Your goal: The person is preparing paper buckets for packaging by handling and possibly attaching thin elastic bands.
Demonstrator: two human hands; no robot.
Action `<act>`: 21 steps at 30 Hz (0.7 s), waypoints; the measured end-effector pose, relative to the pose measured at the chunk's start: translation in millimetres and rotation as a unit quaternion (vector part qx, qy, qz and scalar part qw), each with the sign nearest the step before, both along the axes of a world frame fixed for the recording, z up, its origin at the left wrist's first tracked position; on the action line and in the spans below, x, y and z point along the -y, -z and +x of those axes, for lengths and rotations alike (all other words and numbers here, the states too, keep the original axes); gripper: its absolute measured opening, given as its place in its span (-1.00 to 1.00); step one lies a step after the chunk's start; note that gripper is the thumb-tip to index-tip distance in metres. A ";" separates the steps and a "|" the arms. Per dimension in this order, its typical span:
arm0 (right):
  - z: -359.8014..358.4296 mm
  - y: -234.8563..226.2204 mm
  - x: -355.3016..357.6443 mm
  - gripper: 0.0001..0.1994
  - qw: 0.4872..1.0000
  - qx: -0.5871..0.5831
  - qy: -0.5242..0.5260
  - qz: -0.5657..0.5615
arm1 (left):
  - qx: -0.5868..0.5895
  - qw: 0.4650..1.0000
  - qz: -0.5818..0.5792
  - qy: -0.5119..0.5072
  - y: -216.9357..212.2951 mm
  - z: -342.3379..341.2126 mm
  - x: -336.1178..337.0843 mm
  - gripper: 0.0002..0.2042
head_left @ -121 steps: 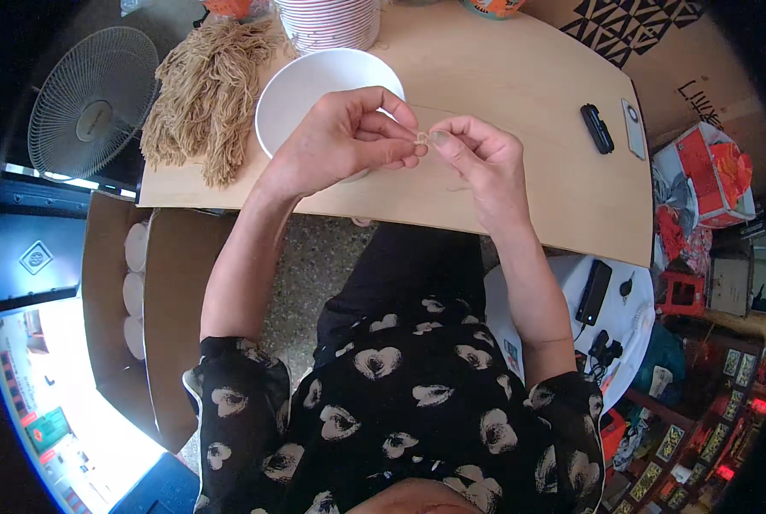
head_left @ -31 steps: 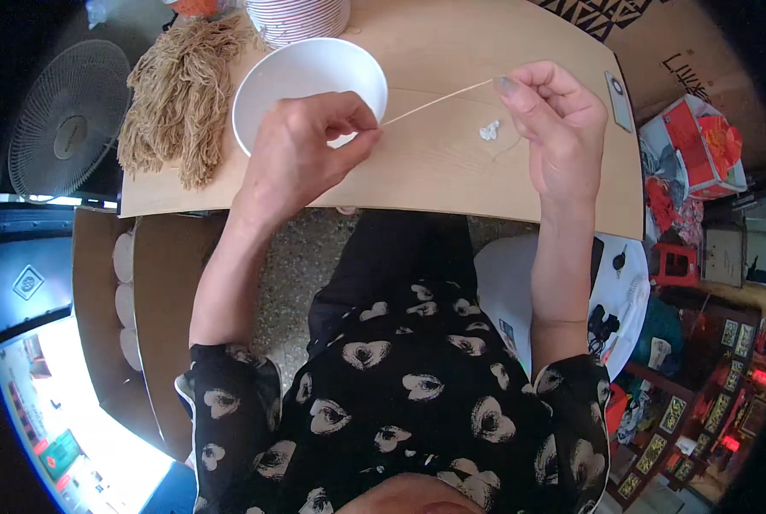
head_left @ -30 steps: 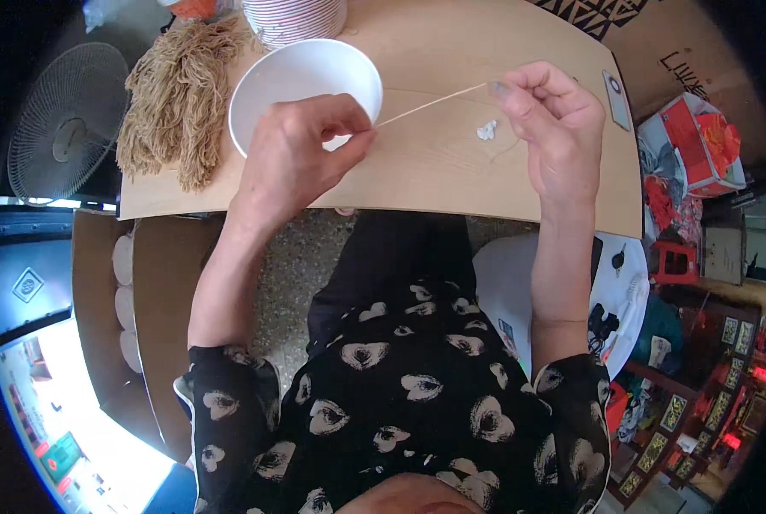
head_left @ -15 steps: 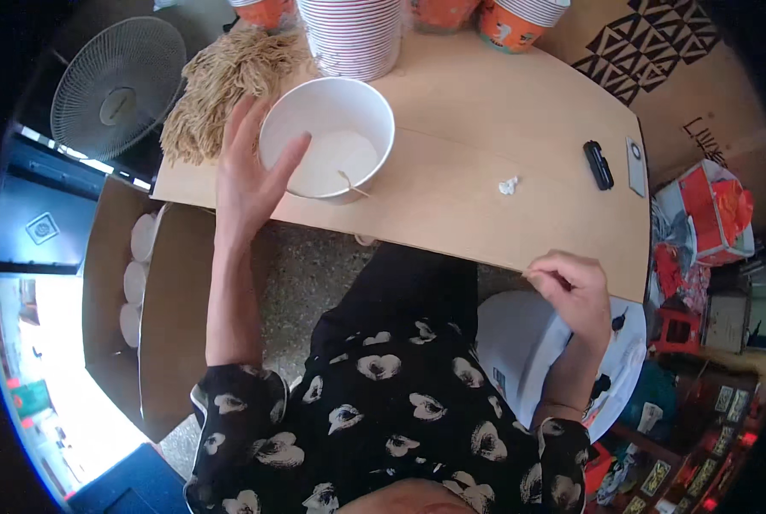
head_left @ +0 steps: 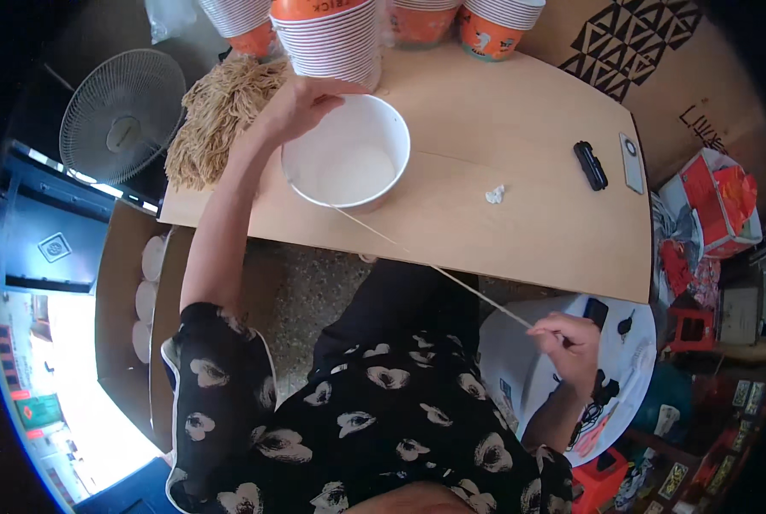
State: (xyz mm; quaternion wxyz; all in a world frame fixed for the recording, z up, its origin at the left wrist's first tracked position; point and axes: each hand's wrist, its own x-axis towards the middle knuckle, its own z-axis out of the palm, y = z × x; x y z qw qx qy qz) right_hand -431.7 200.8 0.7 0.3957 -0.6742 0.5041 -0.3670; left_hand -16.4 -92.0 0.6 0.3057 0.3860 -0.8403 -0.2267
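Observation:
A white paper bucket [head_left: 348, 154] stands tilted toward me on the brown table, its inside showing. My left hand [head_left: 297, 110] holds its far-left rim, fingers along the outside and thumb over the edge. A thin tan cord [head_left: 434, 267] stretches from the bucket's near rim across the table's front edge. Its other end is pinched in my right hand [head_left: 569, 349], below the table edge. Left of the bucket lies a heap of the same tan cords [head_left: 216, 128]; my left forearm passes beside it.
Stacked orange-and-white buckets [head_left: 327, 43] stand at the back. A black clip-like object [head_left: 590, 165] and crumpled white scrap [head_left: 495, 195] lie on the table [head_left: 537, 111]. A fan [head_left: 124, 120] and open carton [head_left: 169, 317] are at left, a round white stool-like surface [head_left: 520, 360] at right.
My left hand has gone from open beside the bucket to gripping its far rim. My right hand has moved lower, and the cord now stretches straight to it.

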 end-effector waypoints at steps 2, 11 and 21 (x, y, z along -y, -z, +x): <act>25.1 11.3 0.3 -0.93 0.999 0.041 -0.024 -0.022 | 0.050 0.998 0.026 -0.018 -3.8 -12.3 17.7 -0.68; 103.4 -4.3 47.8 -0.94 0.991 0.063 -0.048 -0.109 | -0.066 0.965 0.183 0.174 -57.5 -104.6 -169.5 -0.61; 115.0 -2.6 77.6 -0.91 0.987 0.071 -0.139 0.037 | -0.086 0.982 0.158 0.055 -26.6 -68.9 -205.1 -0.86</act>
